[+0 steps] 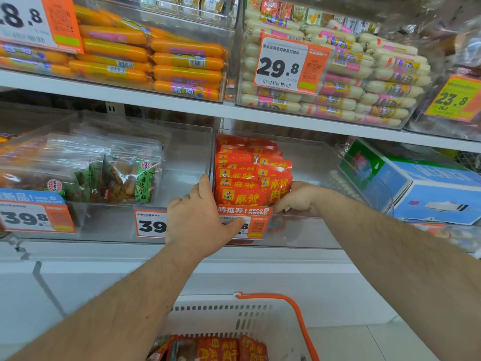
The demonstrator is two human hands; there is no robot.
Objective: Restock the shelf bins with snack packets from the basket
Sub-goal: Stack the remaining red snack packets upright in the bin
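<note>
Left hand (200, 217) curled over clear bin (307, 230) front edge; right hand (299, 200) grips red snack packets (244, 183) inside; basket (234, 319) below.

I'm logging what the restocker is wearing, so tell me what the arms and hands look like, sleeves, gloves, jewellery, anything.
Both forearms are bare as far as the frame shows, no sleeves in view. The left hand and right hand wear no gloves. No watch, wristband or ring shows on the visible parts. The forearms have noticeable hair.

White shelf boards (156, 99) (two tiers) above a pale floor (377, 340).
</note>
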